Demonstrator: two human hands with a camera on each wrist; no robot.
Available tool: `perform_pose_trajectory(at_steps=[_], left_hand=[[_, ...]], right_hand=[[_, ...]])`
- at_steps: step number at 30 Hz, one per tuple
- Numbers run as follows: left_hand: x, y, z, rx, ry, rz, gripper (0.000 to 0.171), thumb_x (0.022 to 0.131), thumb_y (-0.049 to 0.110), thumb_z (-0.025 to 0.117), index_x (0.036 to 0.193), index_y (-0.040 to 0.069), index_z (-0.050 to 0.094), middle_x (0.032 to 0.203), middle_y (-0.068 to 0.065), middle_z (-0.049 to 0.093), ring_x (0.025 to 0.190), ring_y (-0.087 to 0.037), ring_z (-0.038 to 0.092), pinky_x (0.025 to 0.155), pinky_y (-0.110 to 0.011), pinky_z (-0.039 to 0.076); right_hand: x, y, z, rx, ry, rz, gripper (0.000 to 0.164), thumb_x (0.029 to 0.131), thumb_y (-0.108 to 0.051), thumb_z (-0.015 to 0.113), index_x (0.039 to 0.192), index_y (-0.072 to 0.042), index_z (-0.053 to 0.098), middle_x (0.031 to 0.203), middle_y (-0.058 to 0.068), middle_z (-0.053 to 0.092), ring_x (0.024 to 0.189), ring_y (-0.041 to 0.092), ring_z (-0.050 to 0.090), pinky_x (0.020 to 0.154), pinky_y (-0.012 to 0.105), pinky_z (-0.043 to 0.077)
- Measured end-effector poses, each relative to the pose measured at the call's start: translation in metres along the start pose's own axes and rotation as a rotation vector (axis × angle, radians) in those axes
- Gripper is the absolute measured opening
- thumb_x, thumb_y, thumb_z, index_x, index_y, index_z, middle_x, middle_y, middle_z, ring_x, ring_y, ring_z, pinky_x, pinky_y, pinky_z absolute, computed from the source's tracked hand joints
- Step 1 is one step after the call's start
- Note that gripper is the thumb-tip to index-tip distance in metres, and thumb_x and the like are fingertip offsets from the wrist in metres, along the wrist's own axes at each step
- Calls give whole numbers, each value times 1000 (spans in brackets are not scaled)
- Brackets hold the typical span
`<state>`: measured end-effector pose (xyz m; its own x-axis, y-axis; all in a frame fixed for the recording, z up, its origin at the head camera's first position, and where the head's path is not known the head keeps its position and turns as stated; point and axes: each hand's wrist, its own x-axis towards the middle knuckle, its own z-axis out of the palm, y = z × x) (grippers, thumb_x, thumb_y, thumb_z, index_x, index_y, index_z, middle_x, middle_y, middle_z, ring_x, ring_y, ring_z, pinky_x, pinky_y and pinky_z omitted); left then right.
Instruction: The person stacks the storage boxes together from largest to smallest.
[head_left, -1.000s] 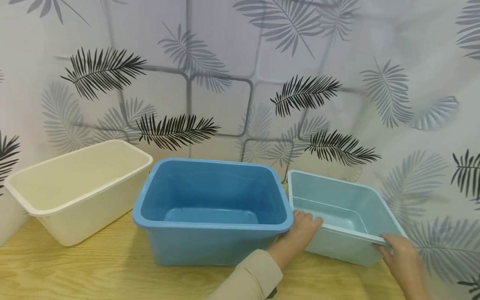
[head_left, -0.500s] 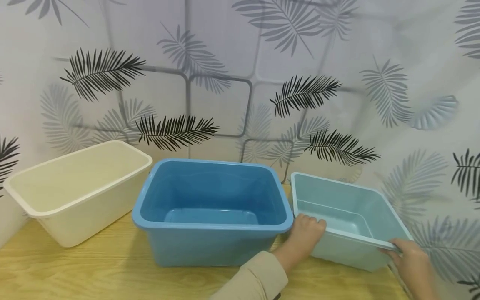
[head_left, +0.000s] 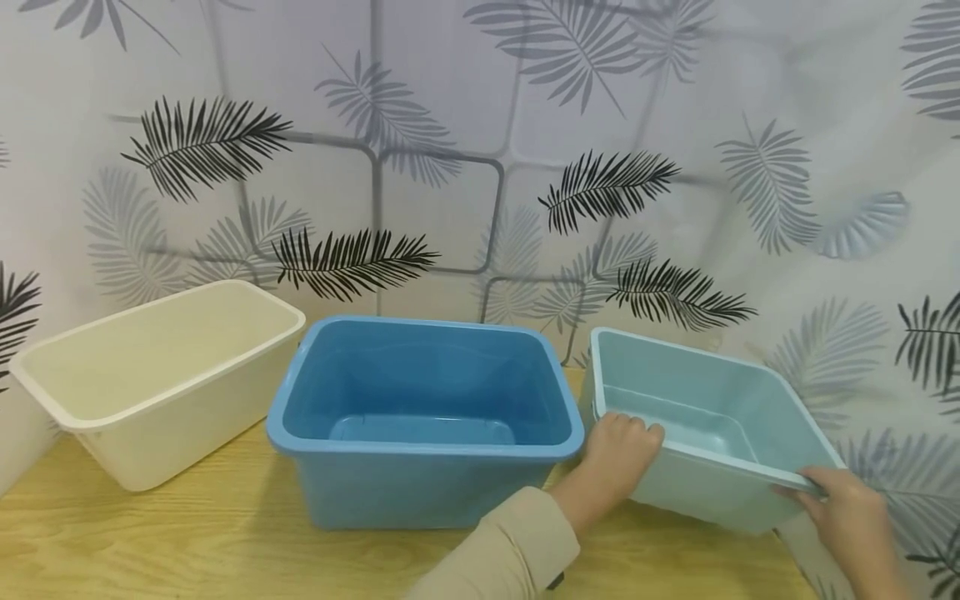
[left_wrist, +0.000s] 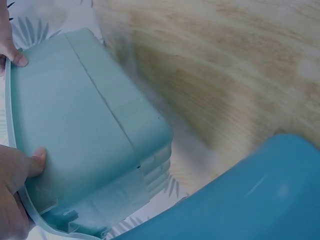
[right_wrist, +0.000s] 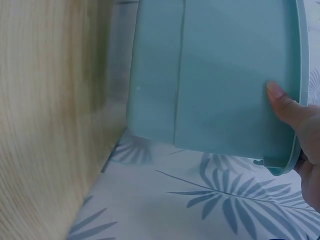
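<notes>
A pale teal plastic bin stands at the right of the head view, its inside bare. My left hand grips its near rim toward the left corner, fingers over the edge and thumb on the outer wall, as the left wrist view shows. At the near right corner my right hand holds the same rim, its thumb flat against the outside. Part of the bin's base extends past the table's right edge; whether the rest touches the wood I cannot tell.
Left of it, close to my left forearm, is a larger blue bin. A cream bin sits angled at the far left. Both are on the wood-grain table. A leaf-patterned cloth hangs behind and at the right.
Both hands have shifted the teal bin to the right, and its rim now sits slightly higher than half a second ago. The blue and cream bins have stayed in place.
</notes>
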<state>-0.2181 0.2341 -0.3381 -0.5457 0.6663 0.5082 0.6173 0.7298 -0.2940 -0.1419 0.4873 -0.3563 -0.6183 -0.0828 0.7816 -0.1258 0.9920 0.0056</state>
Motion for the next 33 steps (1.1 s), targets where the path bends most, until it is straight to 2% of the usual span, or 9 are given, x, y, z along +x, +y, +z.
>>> perform_pose_trajectory(at_steps=[5, 7, 9, 18, 20, 22, 25, 27, 33], left_hand=[[5, -3, -11, -4, -35, 2, 9, 81, 23, 65, 85, 28, 60, 72, 14, 62, 63, 1, 54, 56, -16, 40], [7, -5, -16, 1, -37, -4, 9, 81, 22, 65, 85, 29, 60, 72, 14, 62, 62, 1, 55, 56, -16, 40], [9, -8, -20, 1, -38, -10, 10, 81, 22, 65, 86, 29, 59, 73, 15, 63, 63, 0, 55, 56, -16, 41], [18, -20, -41, 7, 14, -24, 13, 80, 17, 64, 84, 29, 60, 69, 15, 61, 60, 1, 53, 53, -17, 36], [19, -23, -45, 3, 9, -29, 14, 80, 17, 64, 83, 29, 60, 68, 15, 61, 59, 1, 52, 52, -17, 36], [21, -27, -50, -5, -9, -32, 15, 80, 16, 64, 85, 29, 60, 69, 15, 61, 59, 1, 52, 53, -17, 36], [23, -32, -58, -23, -43, -40, 16, 81, 16, 64, 89, 29, 60, 73, 15, 63, 61, 1, 53, 55, -16, 38], [24, -37, -62, -32, -47, -44, 17, 81, 16, 64, 91, 29, 60, 75, 15, 64, 63, 1, 54, 57, -16, 40], [27, -47, -72, -26, -6, -42, 17, 80, 16, 65, 92, 27, 62, 78, 15, 65, 64, 1, 54, 59, -15, 42]], right_hand=[[10, -5, -13, -36, -53, 24, 30, 62, -20, 72, 69, 7, 62, 67, 31, 58, 61, 49, 55, 57, 57, 44], [15, -8, -18, -57, -61, 35, 26, 48, 3, 73, 71, 8, 61, 70, 33, 59, 64, 50, 55, 59, 58, 45], [21, -10, -23, -67, -57, 38, 27, 48, 7, 73, 72, 9, 61, 72, 34, 58, 66, 51, 55, 61, 58, 45], [41, -17, -41, -104, -77, 82, 28, 52, 1, 76, 75, 8, 61, 76, 34, 59, 69, 52, 55, 66, 60, 43], [45, -17, -44, -98, -70, 71, 36, 65, -26, 72, 75, 6, 61, 74, 33, 60, 65, 52, 55, 62, 59, 43], [48, -18, -47, -95, -76, 69, 37, 67, -29, 71, 76, 6, 62, 72, 33, 60, 61, 50, 53, 58, 58, 43], [55, -21, -51, -108, -110, 101, 36, 68, -29, 70, 79, 5, 62, 74, 32, 60, 63, 49, 53, 58, 57, 42], [60, -24, -53, -112, -132, 129, 29, 56, -4, 76, 79, 6, 62, 76, 32, 60, 66, 49, 54, 60, 57, 42], [71, -30, -58, -109, -130, 134, 29, 61, -12, 76, 77, 7, 61, 74, 31, 59, 65, 46, 54, 58, 54, 42]])
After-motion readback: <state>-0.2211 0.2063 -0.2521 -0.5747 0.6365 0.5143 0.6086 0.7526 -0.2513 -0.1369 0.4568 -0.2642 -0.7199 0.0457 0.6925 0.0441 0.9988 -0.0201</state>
